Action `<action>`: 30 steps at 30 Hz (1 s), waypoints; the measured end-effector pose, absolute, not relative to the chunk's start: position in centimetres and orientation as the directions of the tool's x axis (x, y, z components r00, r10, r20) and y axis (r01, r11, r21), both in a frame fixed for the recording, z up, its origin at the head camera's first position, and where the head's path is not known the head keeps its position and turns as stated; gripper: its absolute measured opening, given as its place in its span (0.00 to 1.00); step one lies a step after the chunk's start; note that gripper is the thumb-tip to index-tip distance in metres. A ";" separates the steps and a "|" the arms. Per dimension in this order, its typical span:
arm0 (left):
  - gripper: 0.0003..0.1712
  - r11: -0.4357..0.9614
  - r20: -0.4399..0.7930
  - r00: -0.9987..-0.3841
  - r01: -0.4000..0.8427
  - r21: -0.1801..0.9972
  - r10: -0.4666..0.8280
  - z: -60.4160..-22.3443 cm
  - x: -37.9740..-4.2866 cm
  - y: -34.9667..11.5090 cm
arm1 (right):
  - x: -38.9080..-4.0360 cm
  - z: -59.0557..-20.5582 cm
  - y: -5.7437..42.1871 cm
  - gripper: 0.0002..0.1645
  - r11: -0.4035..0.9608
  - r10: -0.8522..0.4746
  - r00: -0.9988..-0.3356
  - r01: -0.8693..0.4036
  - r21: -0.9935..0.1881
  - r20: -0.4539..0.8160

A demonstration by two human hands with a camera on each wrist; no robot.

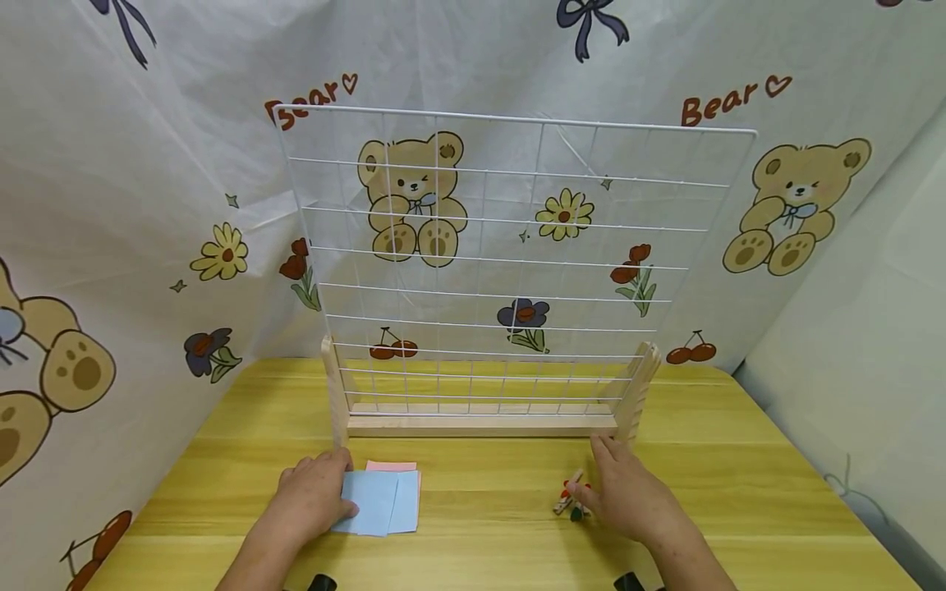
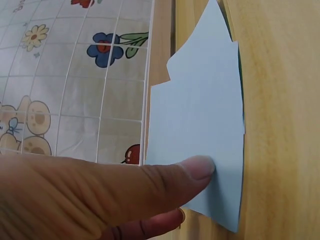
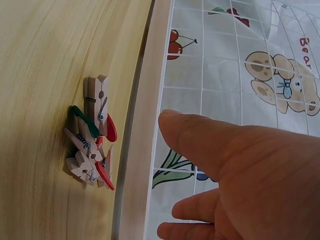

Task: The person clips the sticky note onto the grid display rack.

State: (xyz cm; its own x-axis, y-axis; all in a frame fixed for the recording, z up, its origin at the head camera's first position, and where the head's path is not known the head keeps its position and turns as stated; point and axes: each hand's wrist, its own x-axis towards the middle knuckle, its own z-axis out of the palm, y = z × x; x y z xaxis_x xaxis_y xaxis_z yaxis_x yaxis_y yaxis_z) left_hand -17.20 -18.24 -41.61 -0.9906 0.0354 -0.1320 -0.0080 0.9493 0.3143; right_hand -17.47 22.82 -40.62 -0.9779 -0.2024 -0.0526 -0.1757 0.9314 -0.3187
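A loose stack of light blue paper sheets [image 1: 377,501] lies on the table at left, with a pink sheet [image 1: 392,466] showing behind it. My left hand [image 1: 306,497] is at the stack's left side, its thumb over the blue paper and its fingers reaching toward the stand's left foot; whether the thumb presses is unclear. Several small wooden clothespins [image 3: 97,105] with red and green parts lie in a pile at right. Beside them, my right hand [image 1: 628,492] holds nothing, fingers extended toward the stand's right foot. The thumb partly covers the pile in the head view.
A white wire grid [image 1: 484,217] stands upright in a pale wooden base [image 1: 480,425] behind both hands. The base has a wooden side piece at each end. Behind the yellow wood-grain table [image 1: 480,558] hangs a white cloth [image 1: 643,49] printed with bears and flowers.
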 end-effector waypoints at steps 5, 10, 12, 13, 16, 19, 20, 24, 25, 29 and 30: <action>0.18 0.953 -0.109 -0.993 0.014 0.302 0.049 -41.6 -17.1 -18.3 | -17.4 -40.6 22.8 0.54 0.937 -0.205 -0.977 -0.180 -0.300 -0.054; 0.14 0.957 -0.070 -0.995 0.050 0.286 0.073 -41.5 -17.0 -18.3 | -17.4 -40.6 22.7 0.54 0.935 -0.200 -0.978 -0.171 -0.309 -0.065; 0.12 0.956 -0.069 -0.995 0.051 0.289 0.074 -41.5 -17.0 -18.4 | -17.4 -40.6 22.7 0.54 0.935 -0.197 -0.977 -0.164 -0.315 -0.076; 0.12 0.955 -0.067 -0.995 0.053 0.292 0.076 -41.5 -17.0 -18.4 | -17.4 -40.6 22.6 0.54 0.936 -0.196 -0.977 -0.162 -0.314 -0.079; 0.10 0.951 -0.073 -0.995 0.047 0.305 0.072 -41.4 -16.9 -18.5 | -17.4 -40.6 22.6 0.54 0.938 -0.194 -0.978 -0.160 -0.308 -0.083; 0.10 0.947 -0.082 -0.994 0.046 0.318 0.076 -41.2 -16.9 -18.6 | -17.3 -40.6 22.5 0.51 0.941 -0.195 -0.978 -0.164 -0.297 -0.077; 0.10 0.945 -0.087 -0.993 0.046 0.323 0.078 -41.2 -16.9 -18.7 | -17.3 -40.6 22.5 0.48 0.941 -0.197 -0.978 -0.167 -0.294 -0.075; 0.11 0.939 -0.097 -0.991 0.052 0.341 0.090 -41.0 -16.9 -18.7 | -17.2 -40.5 22.5 0.39 0.942 -0.207 -0.977 -0.185 -0.279 -0.053; 0.11 0.938 -0.098 -0.991 0.054 0.343 0.092 -40.9 -16.9 -18.7 | -17.2 -40.5 22.5 0.37 0.943 -0.211 -0.977 -0.190 -0.273 -0.046; 0.10 0.934 -0.101 -0.990 0.052 0.353 0.093 -40.8 -16.9 -18.7 | -17.2 -40.3 22.5 0.34 0.946 -0.214 -0.976 -0.198 -0.255 -0.038; 0.09 0.933 -0.102 -0.991 0.049 0.357 0.091 -40.8 -16.9 -18.7 | -17.2 -40.3 22.4 0.34 0.947 -0.216 -0.976 -0.200 -0.250 -0.038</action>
State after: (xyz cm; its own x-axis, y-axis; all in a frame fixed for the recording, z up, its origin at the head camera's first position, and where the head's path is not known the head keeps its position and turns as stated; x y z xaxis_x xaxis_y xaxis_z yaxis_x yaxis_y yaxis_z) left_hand -16.85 -18.68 -40.78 -0.9906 0.0910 -0.1022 0.0488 0.9328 0.3571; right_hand -17.19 22.44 -40.32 -0.9757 -0.2159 -0.0380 -0.1999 0.9473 -0.2503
